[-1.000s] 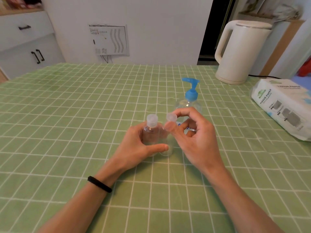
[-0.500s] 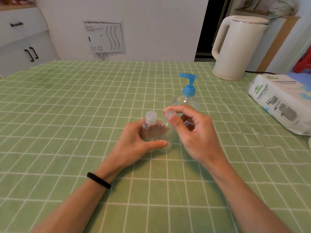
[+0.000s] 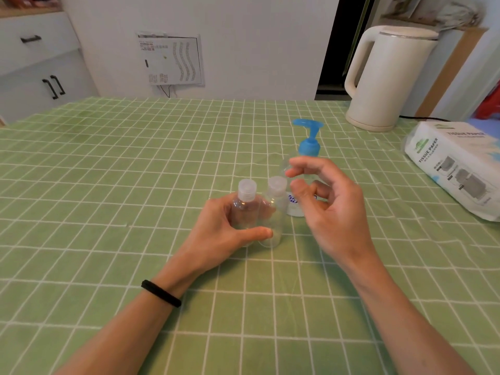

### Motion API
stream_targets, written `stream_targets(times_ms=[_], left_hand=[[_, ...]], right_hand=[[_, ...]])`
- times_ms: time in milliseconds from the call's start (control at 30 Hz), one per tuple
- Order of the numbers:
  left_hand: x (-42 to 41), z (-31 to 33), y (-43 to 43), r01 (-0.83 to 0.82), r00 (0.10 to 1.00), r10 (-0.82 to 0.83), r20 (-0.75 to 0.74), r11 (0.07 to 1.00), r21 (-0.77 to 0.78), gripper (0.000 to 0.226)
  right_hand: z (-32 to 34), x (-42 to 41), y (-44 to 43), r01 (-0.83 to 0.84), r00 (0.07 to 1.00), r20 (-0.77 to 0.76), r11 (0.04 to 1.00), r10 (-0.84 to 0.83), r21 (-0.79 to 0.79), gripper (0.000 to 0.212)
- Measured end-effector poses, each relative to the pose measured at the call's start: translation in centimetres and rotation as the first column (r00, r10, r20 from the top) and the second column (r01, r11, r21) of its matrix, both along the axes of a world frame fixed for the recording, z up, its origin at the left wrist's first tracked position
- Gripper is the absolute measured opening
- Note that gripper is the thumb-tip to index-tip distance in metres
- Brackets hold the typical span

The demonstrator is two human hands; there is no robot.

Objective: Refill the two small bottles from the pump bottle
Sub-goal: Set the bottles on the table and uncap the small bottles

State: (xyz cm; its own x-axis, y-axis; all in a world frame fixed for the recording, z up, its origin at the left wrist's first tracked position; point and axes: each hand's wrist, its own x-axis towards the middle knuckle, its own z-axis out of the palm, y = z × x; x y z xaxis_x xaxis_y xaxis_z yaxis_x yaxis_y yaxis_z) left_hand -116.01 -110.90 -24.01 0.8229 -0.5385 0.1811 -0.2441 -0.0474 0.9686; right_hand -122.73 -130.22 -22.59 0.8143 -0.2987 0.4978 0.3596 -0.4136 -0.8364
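While left hand (image 3: 216, 228) clamps two small bottles (image 3: 244, 209), right hand (image 3: 324, 201) hovers apart, empty; one pump bottle (image 3: 308, 147) behind.

Two small bottles stand upright side by side, touching, near the middle of the table (image 3: 108, 185): the left small bottle (image 3: 244, 209) and the right small bottle (image 3: 274, 212). The left hand (image 3: 221, 231) wraps around them from the left, thumb across their near side. The pump bottle (image 3: 304, 169) stands just behind and to the right, partly hidden by the right hand (image 3: 330, 209), which appears to hover beside the right bottle's cap without touching. The kettle (image 3: 384, 79) stands at the far right edge; the tissue pack (image 3: 457, 169) lies nearer, right.
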Motion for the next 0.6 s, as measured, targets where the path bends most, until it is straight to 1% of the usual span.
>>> stream_targets(times_ms=[67,167,267,367,433,467,533,600], left_hand=[[0.02,-0.07,0.01,0.003,1.0,-0.003,0.002,1.0,0.009,0.042],[0.07,-0.12,0.01,0.005,1.0,-0.005,-0.008,1.0,0.004,0.043],[0.04,-0.06,0.02,0.007,1.0,-0.007,0.012,1.0,0.009,0.042],[0.08,-0.08,-0.01,0.001,1.0,-0.001,0.015,1.0,0.007,0.042],[0.14,-0.09,0.01,-0.002,1.0,0.002,0.021,1.0,0.015,0.042],[0.15,-0.11,0.02,-0.001,1.0,0.0,0.024,1.0,0.021,0.042],[0.09,-0.13,0.02,-0.001,1.0,0.001,0.027,1.0,0.029,0.042],[0.12,-0.24,-0.01,-0.01,1.0,0.01,0.023,1.0,0.022,0.042]], right_hand=[[0.05,-0.04,-0.07,-0.009,1.0,0.007,1.0,0.009,0.019,0.024],[-0.05,-0.06,0.13,0.001,1.0,-0.012,1.0,-0.001,-0.031,0.023],[0.07,-0.01,0.16,0.008,1.0,0.001,1.0,-0.008,0.009,0.022],[0.06,-0.05,0.23,0.008,1.0,-0.015,1.0,-0.009,-0.019,0.024],[0.1,-0.1,0.17,0.02,1.0,-0.001,1.0,-0.02,0.017,0.021],[0.18,-0.1,0.16,0.015,1.0,0.007,0.999,-0.015,0.033,0.023],[0.16,-0.12,0.26,0.002,1.0,0.001,1.0,-0.002,0.012,0.03],[0.05,-0.04,0.36,0.02,1.0,-0.004,1.0,-0.02,-0.001,0.028]])
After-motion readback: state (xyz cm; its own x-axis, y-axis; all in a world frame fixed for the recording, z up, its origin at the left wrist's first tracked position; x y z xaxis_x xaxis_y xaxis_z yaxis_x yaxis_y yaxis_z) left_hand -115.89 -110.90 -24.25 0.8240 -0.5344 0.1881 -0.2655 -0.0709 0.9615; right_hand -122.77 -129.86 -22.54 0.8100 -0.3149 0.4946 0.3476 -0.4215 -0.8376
